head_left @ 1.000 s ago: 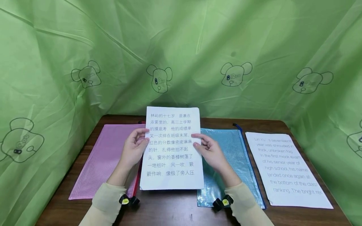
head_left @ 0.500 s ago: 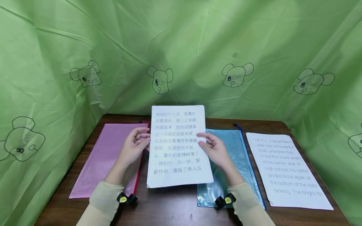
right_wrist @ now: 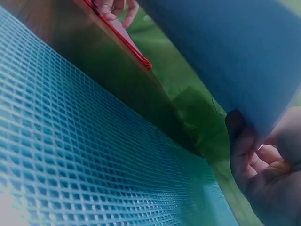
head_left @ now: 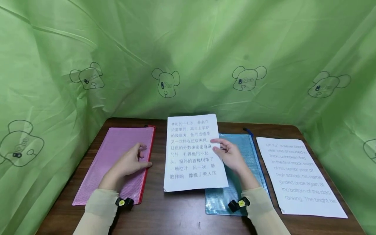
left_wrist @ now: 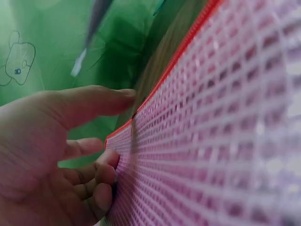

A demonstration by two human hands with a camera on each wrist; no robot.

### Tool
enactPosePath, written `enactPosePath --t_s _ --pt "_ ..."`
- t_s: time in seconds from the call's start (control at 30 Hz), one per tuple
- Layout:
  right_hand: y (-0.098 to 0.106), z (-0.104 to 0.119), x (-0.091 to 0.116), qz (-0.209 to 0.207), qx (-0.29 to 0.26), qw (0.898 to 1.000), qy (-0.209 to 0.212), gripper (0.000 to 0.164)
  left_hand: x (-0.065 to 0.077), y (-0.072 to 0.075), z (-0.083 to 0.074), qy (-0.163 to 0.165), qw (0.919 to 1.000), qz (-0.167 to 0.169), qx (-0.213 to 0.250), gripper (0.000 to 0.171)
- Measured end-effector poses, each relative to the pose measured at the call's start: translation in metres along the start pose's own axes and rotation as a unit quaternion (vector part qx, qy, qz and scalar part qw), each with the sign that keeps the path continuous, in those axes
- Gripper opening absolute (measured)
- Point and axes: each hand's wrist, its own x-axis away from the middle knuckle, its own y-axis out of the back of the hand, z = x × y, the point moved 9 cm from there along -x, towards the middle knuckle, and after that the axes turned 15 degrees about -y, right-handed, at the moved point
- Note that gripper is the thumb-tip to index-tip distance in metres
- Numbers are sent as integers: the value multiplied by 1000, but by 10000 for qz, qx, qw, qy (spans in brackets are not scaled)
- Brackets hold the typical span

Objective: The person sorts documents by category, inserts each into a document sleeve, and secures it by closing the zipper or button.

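Observation:
My right hand [head_left: 231, 157] pinches the right edge of a stack of white sheets [head_left: 192, 153] printed with Chinese text, thumb in front and fingers behind. The stack is tilted up above the table, partly overlapping a blue mesh zip pouch [head_left: 243, 153]. In the right wrist view the back of the sheets [right_wrist: 235, 52] shows between thumb and fingers. My left hand [head_left: 129, 164] is over a pink mesh zip pouch [head_left: 100, 169] with a red zipper edge. Its thumb reaches toward that edge, the other fingers loosely bent, with nothing held between them in the left wrist view [left_wrist: 56, 146].
Right of the blue pouch lies another stack of white sheets [head_left: 298, 176], printed in English. Everything rests on a dark brown wooden table [head_left: 176, 215]. A green curtain [head_left: 199, 39] with bear-face drawings hangs behind and at both sides.
My left hand has let go of the stack's left edge and moved left and down over the pink pouch. The right hand has carried the stack to the right, tilting it slightly.

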Motion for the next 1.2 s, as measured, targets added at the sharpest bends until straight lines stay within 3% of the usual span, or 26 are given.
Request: enactPosePath --t_s 0.13,0.33,0.7,0.97,1.2 --pt "0 -5 -3 13 8 9999 -122 33 0 -3 0 -11 10000 94 22 82" --pt "2 -16 -7 -40 19 9995 -316 33 0 -2 -1 -125 9998 103 149 69" --pt "4 -26 -8 -58 14 9987 -513 32 4 2 -1 -248 9961 132 842 53" --pt "4 -24 -6 38 66 9990 -440 33 -1 2 -9 -417 9987 299 56 48" --pt "3 -19 -5 39 149 9989 -444 32 -4 6 -23 -685 9964 -106 -491 51"
